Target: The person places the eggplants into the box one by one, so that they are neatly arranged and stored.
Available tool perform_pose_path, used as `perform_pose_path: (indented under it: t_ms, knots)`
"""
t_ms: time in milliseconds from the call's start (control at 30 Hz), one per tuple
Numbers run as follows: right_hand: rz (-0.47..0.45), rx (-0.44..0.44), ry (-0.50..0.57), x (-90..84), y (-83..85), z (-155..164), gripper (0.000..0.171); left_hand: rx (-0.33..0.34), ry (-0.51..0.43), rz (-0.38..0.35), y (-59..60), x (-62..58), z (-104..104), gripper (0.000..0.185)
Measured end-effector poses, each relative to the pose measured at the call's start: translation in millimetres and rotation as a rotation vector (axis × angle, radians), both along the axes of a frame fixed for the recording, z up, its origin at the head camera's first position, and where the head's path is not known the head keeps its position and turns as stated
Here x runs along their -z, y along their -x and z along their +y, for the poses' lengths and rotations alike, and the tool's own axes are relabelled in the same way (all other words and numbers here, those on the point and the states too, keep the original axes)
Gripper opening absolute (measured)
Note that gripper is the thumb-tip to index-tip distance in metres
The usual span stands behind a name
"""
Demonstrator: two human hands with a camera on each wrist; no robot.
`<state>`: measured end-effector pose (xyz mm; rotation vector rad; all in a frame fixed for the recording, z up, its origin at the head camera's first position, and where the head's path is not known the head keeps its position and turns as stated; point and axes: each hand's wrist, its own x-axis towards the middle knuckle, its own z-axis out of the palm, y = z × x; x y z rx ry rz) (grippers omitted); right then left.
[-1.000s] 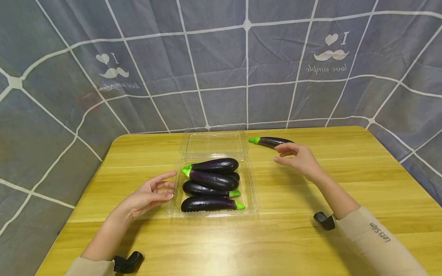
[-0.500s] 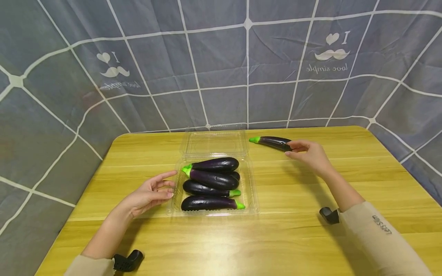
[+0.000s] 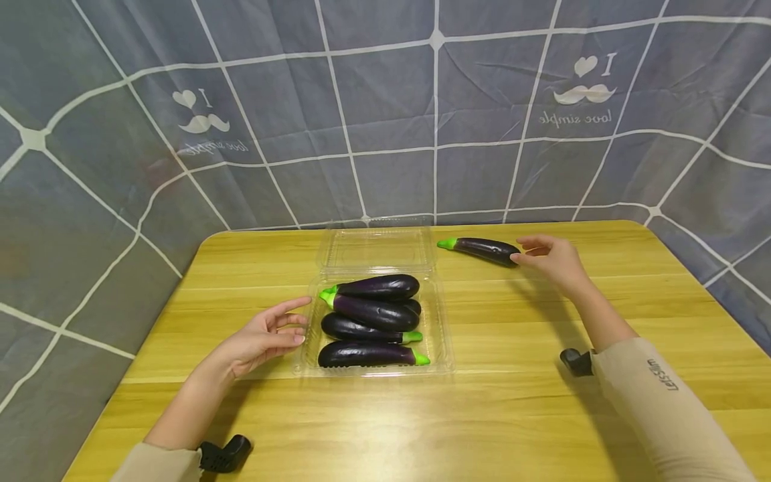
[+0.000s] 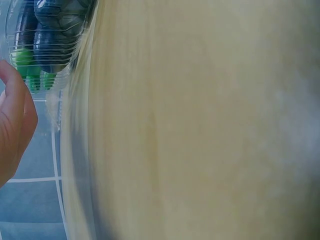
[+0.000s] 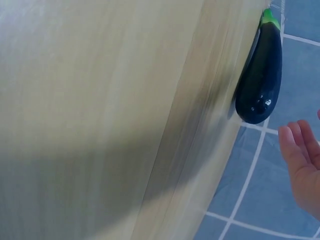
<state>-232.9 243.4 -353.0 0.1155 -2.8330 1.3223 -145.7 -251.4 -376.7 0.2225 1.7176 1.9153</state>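
Note:
A lone dark purple eggplant (image 3: 486, 250) with a green stem lies on the table at the back right, stem pointing left. Beside its thick end is my right hand (image 3: 557, 261), fingers relaxed with nothing held. The right wrist view shows a gap between those fingers and the eggplant (image 5: 262, 75). Several more eggplants (image 3: 376, 312) fill a clear plastic clamshell box (image 3: 442, 328), stems facing both ways, one partly hidden beneath others. My left hand (image 3: 259, 340) has loosely spread fingers, their tips right at the box's left wall; in the left wrist view only part of the hand shows.
The box's clear lid (image 3: 379, 249) lies folded back behind it, near the rear edge of the wooden table (image 3: 373, 428). A grey curtain (image 3: 391, 120) with white grid lines stands around the table's back and sides.
My right hand has moved right along the lone eggplant, from over its body to past its thick end, uncovering it. The left hand has stayed beside the box.

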Motion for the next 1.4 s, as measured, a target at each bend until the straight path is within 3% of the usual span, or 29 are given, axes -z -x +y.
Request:
perform_pose_path:
  t_ms: [500, 1400]
  knots:
    - [0.027, 0.022, -0.024, 11.6, 18.8, 0.3, 0.051, -0.008, -0.003, 0.001, -1.2, 0.7, 0.6, 0.072]
    - [-0.064, -0.012, -0.024, 26.9, 45.8, 0.0, 0.052, -0.026, 0.024, 0.007, -0.1, 0.4, 0.9, 0.07]
